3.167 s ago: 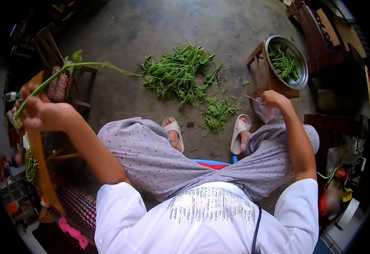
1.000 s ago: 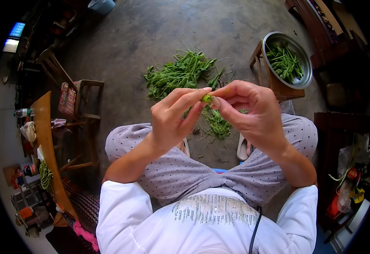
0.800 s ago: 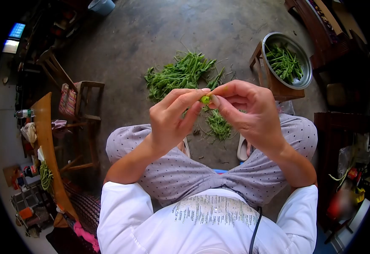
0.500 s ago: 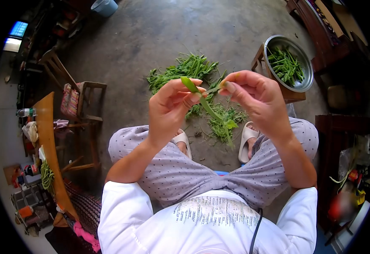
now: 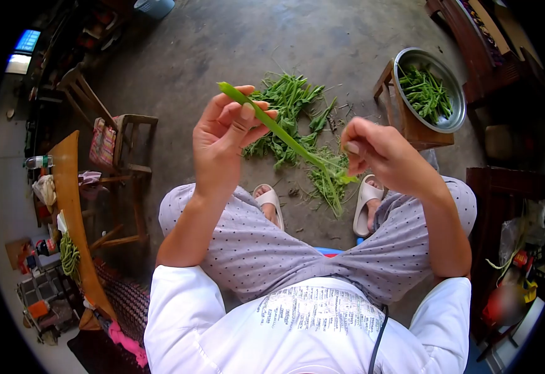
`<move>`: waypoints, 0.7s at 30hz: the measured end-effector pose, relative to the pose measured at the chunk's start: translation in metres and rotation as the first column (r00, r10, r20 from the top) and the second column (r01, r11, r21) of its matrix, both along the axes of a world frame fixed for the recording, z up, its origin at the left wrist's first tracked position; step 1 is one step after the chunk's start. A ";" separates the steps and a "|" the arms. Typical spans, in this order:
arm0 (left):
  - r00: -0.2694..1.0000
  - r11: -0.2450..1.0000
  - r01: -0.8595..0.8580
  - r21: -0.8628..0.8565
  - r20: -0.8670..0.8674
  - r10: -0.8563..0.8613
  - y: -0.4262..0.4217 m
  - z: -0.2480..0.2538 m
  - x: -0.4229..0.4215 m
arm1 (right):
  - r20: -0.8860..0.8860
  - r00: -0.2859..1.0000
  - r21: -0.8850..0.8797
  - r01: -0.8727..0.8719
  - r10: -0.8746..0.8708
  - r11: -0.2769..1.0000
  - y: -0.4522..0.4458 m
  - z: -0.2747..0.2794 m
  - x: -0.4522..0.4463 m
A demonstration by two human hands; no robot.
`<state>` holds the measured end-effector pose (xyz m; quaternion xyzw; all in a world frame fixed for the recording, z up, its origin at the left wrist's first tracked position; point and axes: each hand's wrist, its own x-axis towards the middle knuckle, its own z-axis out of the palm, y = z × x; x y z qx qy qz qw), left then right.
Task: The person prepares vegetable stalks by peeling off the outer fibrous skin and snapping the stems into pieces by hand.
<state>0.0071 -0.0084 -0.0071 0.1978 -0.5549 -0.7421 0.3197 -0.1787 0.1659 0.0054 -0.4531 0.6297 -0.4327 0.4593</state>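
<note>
One green stem [image 5: 291, 142] sits in the left hand [image 5: 217, 140], pinched between thumb and fingers near its upper end, so a short stub pokes out above the grip and most of the length hangs out below it. Its long axis slants from the upper left of the frame down toward the centre right, cut end up, leafy end low. Just beside that leafy end is the right hand [image 5: 381, 153], fingers curled in narrowly; I cannot tell whether they pinch a strand. Beyond lies a leafy pile [image 5: 291, 96] on the floor [image 5: 222, 37], and at upper right a metal basin [image 5: 461, 109] of cut stems [image 5: 428, 93].
</note>
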 end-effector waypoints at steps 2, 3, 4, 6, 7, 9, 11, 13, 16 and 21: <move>0.999 0.998 -0.053 -0.018 -0.004 0.053 -0.005 0.002 0.003 | -0.520 0.828 0.077 -0.199 0.210 0.977 0.009 -0.017 -0.013; 0.998 0.998 -0.055 -0.019 -0.001 0.055 -0.008 0.004 0.004 | -0.518 0.829 0.076 -0.201 0.211 0.977 0.019 -0.039 -0.020; 0.995 0.995 -0.098 -0.019 -0.012 0.098 -0.011 0.006 0.006 | -0.682 0.681 0.188 -0.189 0.267 0.964 0.030 -0.065 -0.027; 0.987 0.989 -0.146 -0.023 -0.065 0.144 -0.020 0.007 0.011 | -0.803 0.499 0.290 -0.152 0.326 0.945 0.044 -0.094 -0.039; 0.987 0.989 -0.147 -0.025 -0.064 0.146 -0.022 0.008 0.013 | -0.750 0.493 0.430 -0.141 0.440 0.892 0.047 -0.101 -0.044; 0.988 0.986 -0.151 -0.068 -0.033 0.149 -0.026 0.013 0.017 | -0.687 0.480 0.557 -0.135 0.545 0.820 0.041 -0.101 -0.045; 0.992 0.990 -0.127 -0.060 0.010 0.128 -0.024 0.012 0.016 | -0.702 0.695 0.242 0.028 0.155 0.970 0.024 -0.081 -0.032; 0.993 0.995 -0.092 -0.044 0.064 0.095 -0.016 0.009 0.014 | -0.598 0.801 0.125 0.047 0.037 0.991 0.007 -0.046 -0.013; 0.993 0.998 0.046 -0.041 0.111 -0.041 0.000 0.004 0.005 | -0.360 0.915 -0.184 0.123 -0.183 0.975 -0.011 -0.014 0.011; 0.980 0.985 0.163 -0.049 0.122 -0.156 0.020 -0.002 -0.002 | -0.207 0.927 -0.526 0.166 -0.314 0.834 -0.023 0.008 0.032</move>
